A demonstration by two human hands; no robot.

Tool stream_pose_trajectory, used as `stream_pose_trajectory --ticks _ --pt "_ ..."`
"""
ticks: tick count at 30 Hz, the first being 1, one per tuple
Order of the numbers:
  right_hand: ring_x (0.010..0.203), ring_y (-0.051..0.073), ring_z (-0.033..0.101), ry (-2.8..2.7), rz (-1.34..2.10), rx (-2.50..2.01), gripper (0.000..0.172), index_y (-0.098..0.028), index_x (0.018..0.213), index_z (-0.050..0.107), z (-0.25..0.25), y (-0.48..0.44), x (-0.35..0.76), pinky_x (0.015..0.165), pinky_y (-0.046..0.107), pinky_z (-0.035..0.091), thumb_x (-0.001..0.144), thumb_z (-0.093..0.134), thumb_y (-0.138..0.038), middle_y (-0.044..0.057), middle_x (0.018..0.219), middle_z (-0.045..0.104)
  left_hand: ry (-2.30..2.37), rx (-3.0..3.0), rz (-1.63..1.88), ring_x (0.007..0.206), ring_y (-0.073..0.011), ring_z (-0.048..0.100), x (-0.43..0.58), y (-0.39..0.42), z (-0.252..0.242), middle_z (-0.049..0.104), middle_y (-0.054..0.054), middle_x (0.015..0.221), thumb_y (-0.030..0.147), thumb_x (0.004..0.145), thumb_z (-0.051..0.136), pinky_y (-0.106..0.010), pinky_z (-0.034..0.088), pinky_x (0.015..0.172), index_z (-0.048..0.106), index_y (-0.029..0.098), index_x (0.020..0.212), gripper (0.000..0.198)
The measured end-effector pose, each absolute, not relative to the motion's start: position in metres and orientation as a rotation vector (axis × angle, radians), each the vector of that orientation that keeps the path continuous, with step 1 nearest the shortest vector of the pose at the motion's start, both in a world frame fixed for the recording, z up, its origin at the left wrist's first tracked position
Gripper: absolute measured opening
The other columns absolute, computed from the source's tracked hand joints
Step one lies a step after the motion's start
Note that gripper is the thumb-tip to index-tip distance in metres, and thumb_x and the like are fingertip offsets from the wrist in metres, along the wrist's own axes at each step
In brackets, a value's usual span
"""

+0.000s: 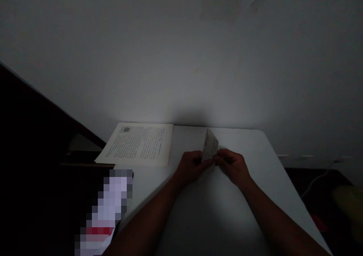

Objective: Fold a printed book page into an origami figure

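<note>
Between my two hands, above the middle of the white table, stands a small folded piece of printed paper. My left hand is closed on its left side, thumb across the lower front. My right hand pinches its right edge low down with thumb and fingertips. The paper is upright and creased, its print too dim to read. To the left of my hands lies a flat stack of printed sheets, with a small square code at the top left corner.
A pixelated phone-like object lies at the table's left edge. Behind the table rises a pale wall. A white cable hangs at the right, near a dim yellowish thing. The left side is dark.
</note>
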State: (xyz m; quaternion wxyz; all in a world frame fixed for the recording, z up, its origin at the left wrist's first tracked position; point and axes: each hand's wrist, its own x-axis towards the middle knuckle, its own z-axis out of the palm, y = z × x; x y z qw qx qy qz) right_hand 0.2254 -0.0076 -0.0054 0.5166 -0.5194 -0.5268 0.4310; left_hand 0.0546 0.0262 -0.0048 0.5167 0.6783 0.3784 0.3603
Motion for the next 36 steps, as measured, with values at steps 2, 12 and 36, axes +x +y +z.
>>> stream_pose_trajectory --ticks 2,12,36 --pt "0.059 0.014 0.056 -1.260 1.038 -1.281 0.029 -0.017 0.071 0.064 -0.006 -0.008 0.225 0.055 0.026 0.046 0.068 0.070 -0.046 0.002 0.064 0.062 0.910 1.601 0.857 0.053 -0.0091 0.041 0.054 0.027 -0.003 0.047 0.003 0.057 0.045 0.075 0.062 -0.021 0.031 0.050 0.061 0.013 0.069 0.033" --pt "0.050 0.010 0.047 -1.256 1.083 -1.283 0.031 -0.017 0.059 0.059 -0.008 -0.006 0.228 0.047 0.023 0.037 0.066 0.072 -0.045 -0.002 0.054 0.053 0.926 1.638 0.797 0.052 -0.0066 0.029 0.055 0.029 0.005 0.029 0.006 0.052 0.044 0.077 0.059 -0.021 0.022 0.049 0.041 0.015 0.051 0.043" --pt "0.044 0.009 0.046 -1.256 1.074 -1.303 0.025 -0.016 0.061 0.063 -0.002 -0.009 0.225 0.044 0.022 0.036 0.070 0.071 -0.039 -0.002 0.047 0.053 0.966 1.682 0.754 0.050 -0.0073 0.032 0.054 0.028 0.002 0.033 0.005 0.051 0.048 0.080 0.053 -0.021 0.023 0.047 0.051 0.013 0.053 0.044"
